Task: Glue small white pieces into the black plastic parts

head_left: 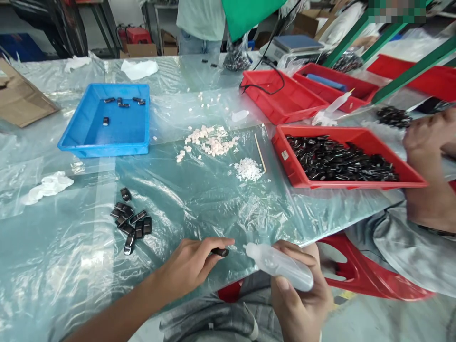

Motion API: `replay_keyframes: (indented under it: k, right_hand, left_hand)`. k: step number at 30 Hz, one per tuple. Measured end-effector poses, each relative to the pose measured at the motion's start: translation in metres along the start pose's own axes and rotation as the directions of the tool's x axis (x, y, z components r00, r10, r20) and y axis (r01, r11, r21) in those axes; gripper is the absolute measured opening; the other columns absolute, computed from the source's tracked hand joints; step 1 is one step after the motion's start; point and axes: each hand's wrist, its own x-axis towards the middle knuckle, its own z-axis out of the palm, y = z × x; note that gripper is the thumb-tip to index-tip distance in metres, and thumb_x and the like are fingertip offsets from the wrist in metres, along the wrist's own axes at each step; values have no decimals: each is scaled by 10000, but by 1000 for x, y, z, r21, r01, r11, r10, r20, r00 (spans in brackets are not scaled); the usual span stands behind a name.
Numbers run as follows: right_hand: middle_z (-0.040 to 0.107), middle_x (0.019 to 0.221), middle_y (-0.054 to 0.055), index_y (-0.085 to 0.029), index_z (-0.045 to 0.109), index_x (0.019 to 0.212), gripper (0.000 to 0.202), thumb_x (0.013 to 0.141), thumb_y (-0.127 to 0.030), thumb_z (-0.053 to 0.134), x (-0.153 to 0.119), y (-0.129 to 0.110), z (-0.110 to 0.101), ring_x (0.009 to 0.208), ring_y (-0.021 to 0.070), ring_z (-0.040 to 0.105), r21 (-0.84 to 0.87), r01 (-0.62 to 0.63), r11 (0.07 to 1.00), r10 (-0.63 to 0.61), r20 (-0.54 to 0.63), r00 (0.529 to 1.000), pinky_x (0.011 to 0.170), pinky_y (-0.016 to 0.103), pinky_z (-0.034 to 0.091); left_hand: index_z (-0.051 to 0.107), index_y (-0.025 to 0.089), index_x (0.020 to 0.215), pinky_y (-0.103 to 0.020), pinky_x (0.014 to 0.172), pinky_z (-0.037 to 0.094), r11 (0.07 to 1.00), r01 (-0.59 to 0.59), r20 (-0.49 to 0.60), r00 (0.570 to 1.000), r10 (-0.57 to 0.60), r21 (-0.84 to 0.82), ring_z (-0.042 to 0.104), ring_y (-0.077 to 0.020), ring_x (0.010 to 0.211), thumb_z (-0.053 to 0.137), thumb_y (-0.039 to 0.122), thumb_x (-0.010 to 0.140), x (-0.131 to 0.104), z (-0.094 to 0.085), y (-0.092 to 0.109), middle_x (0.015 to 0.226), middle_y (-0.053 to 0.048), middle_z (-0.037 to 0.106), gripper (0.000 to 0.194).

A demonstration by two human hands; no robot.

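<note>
Between the thumb and fingers of my left hand (188,266) is a small black plastic part (220,252), held just above the table's front edge. My right hand (302,294) grips a translucent white squeeze bottle (280,266), its nozzle pointing left toward the black part, with a gap between them. Several similar black parts (130,219) lie in a loose heap left of my left hand. Beyond my hands are a pile of tiny white pieces (248,169), a pile of pale cubes (212,141) and a thin wooden stick (260,153).
A blue tray (107,148) with several black parts stands at the back left. On the right a red tray (351,184) is full of black parts, with other red trays (274,95) behind. Plastic film covers the table. Another person's arm (427,175) is at the right.
</note>
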Motion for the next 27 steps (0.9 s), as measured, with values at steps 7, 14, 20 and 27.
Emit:
replay_keyframes:
  k: [7,14,20,27]
  right_hand:
    - [785,1019,33,-310,633,1041,311,830,-455,811,46,41,22,979,255,783,370,-266,890,253,84,964,916,424,647]
    - [800,1195,91,-251,657,1160,424,829,-465,813,80,50,29,1136,282,763,0,-120,993,118,202,972,1078,489,593]
    - [768,1320,144,-253,630,1134,399,831,-433,819,86,53,19,1230,354,734,-160,-6,987,41,218,975,1115,558,561]
    - [710,1400,140,-248,685,1242,464,959,-612,645,150,56,-13,1297,304,696,-170,193,966,-119,368,922,1080,500,601]
  left_hand:
    - [480,263,1357,-229,494,462,1000,-21,-38,999,21,9,472,-62,434,434,232,1126,7,5,-15,1114,-35,792,237]
    - [526,311,1249,-264,566,510,991,2,-187,982,23,133,553,-95,553,494,198,1077,3,5,-22,1140,-29,651,209]
    - [503,322,1232,-292,585,553,988,-23,-200,978,54,152,599,-117,565,474,209,1078,7,6,-25,1142,-36,664,192]
    - [520,304,1206,-337,529,565,990,-27,-172,984,51,139,574,-153,512,471,254,1056,6,9,-19,1111,-60,696,166]
